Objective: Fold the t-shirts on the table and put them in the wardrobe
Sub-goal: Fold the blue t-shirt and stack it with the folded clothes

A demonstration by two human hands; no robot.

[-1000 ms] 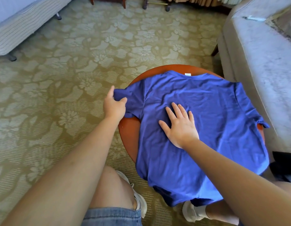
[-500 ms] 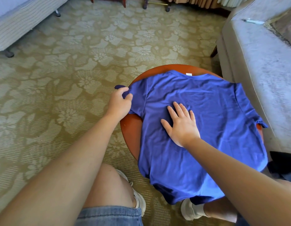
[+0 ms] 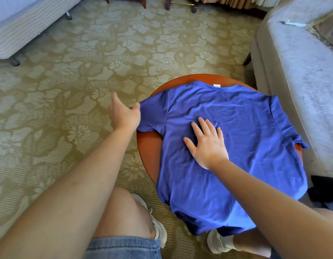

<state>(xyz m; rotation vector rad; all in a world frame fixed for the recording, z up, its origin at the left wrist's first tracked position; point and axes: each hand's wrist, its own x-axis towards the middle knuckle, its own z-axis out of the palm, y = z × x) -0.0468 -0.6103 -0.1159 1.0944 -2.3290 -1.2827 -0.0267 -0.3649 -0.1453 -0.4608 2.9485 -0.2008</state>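
Head view: a blue t-shirt (image 3: 236,128) lies spread flat and unfolded across a round reddish-brown desk (image 3: 149,146), its collar with a small white label (image 3: 216,86) toward the far edge and its hem hanging over the near edge. The person's right hand (image 3: 206,144) rests palm down on the middle of the shirt, fingers straight and spread, pressing the cloth against the desk. The left hand (image 3: 124,116) reaches to the left sleeve (image 3: 154,114), which juts past the desk's left edge; the thumb sticks up and away and one finger touches the sleeve's rim, but the other fingers are hidden behind the back of the hand, so whether it grips the cloth cannot be told. The right sleeve (image 3: 292,131) droops over the desk's right edge, close to a grey sofa (image 3: 296,71) on which a pen (image 3: 292,23) lies. A dark piece of cloth (image 3: 324,187) shows just beyond the desk's near right edge. Below the desk's near edge are the person's bare knees, denim shorts (image 3: 124,247) and white shoes (image 3: 159,230), standing on a flower-patterned carpet (image 3: 68,90). A corner of a bed (image 3: 22,28) sits far to the left.
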